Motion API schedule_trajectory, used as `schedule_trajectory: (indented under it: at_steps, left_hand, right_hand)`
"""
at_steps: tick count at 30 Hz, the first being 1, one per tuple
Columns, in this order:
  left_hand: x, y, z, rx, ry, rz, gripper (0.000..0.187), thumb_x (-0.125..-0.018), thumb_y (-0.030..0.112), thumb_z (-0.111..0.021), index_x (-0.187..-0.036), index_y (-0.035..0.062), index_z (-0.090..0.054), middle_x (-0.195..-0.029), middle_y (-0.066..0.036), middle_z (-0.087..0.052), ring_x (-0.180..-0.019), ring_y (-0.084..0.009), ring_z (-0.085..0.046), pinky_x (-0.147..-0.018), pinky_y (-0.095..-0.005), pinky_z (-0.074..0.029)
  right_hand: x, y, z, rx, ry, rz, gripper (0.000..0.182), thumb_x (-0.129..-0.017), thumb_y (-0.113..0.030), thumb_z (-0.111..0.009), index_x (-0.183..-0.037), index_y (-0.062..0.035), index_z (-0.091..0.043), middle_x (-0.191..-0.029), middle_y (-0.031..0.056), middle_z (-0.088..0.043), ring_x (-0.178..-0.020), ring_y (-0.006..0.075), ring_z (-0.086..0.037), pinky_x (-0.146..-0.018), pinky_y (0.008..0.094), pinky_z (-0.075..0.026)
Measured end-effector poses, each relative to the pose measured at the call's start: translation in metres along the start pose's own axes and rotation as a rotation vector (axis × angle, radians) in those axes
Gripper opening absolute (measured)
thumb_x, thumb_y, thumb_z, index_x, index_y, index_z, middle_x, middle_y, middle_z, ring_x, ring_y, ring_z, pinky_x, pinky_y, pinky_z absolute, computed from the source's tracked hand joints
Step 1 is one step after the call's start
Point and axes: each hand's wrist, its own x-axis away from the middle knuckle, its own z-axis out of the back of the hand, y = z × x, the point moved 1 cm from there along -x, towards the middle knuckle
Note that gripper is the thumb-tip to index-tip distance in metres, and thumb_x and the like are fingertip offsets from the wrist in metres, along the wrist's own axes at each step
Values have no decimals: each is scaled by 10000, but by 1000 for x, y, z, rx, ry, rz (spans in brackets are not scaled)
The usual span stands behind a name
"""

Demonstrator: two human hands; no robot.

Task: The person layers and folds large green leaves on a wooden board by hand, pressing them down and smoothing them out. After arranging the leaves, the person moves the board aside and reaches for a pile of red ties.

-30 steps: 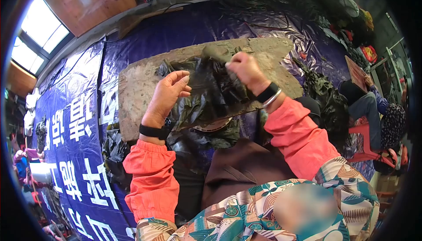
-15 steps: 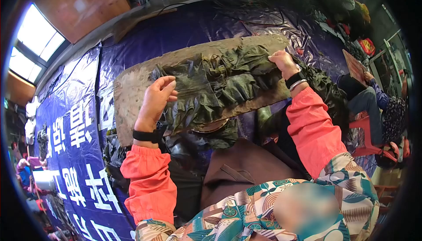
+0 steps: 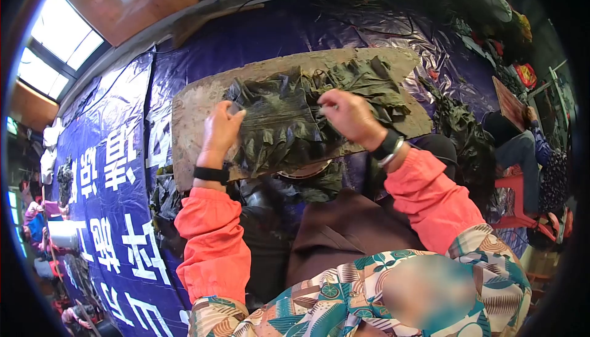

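Observation:
Wrinkled dark green sheets of kelp [image 3: 276, 112] lie across a long worn board [image 3: 196, 100] in front of me. My left hand [image 3: 222, 129] is at the left edge of the kelp, thumb and fingers closed on that edge. Over the middle of the board, my right hand [image 3: 355, 118] has its fingers curled in a pinch at the kelp's inner edge. Another crumpled piece of kelp [image 3: 369, 85] spreads over the board's right part, beyond my right hand. The fingertips partly hide what they pinch.
Beneath the board, a round-rimmed object [image 3: 305, 171] shows partly. More kelp [image 3: 461, 125] is heaped to the right. Blue plastic sheeting [image 3: 117, 115] with white characters covers the surface. A person [image 3: 534, 158] sits at the right near a red stool [image 3: 513, 198].
My right hand has left the far right edge of the kelp and moved left to the middle. The left hand's fingers have closed at the left edge. The view has shifted slightly.

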Motion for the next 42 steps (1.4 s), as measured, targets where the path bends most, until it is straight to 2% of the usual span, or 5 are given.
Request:
schedule_trajectory:
  at_steps: [2,7,20,28,42]
  left_hand:
    - [4,2,-9,-191,91,-204,395,-838,182,-715,-1191,34,-616,-793,-90,-662,-711,-217,-635,-682,-367,-507]
    - [3,4,-5,-181,-53,-182,386,-848,137,-649,-1226,73,-602,-989,-224,-680,-971,-419,-635,-847,-482,-496]
    - [8,21,4,-242,-41,-102,406,-816,16,-510,-1205,63,-618,-1102,-279,-656,-1072,-437,-611,-924,-472,-478]
    - [13,38,14,-184,-60,-80,413,-832,111,-617,-1236,32,-586,-1171,-259,-635,-1124,-418,-581,-959,-465,-456]
    - [12,31,13,-172,-20,-143,363,-827,152,-678,-1161,19,-621,-940,-193,-659,-962,-374,-612,-853,-457,-471]
  right_hand:
    - [-3,-10,-25,98,-41,16,235,-822,-144,-716,-1027,-56,-645,-947,143,-680,-862,318,-664,-757,386,-534]
    - [-13,-13,-55,190,-151,-220,231,-864,-176,-642,-1066,-65,-646,-1106,211,-603,-1003,412,-605,-867,463,-490]
    - [-6,-4,-38,58,22,60,260,-774,-59,-706,-1030,-46,-661,-992,153,-659,-996,337,-621,-888,399,-496]
    - [-6,65,21,377,78,-214,240,-804,-139,-694,-1042,-156,-669,-1028,151,-613,-944,369,-628,-805,441,-516]
    - [-26,51,33,271,100,-119,142,-781,-180,-723,-873,-90,-664,-872,130,-637,-880,352,-629,-764,430,-503]
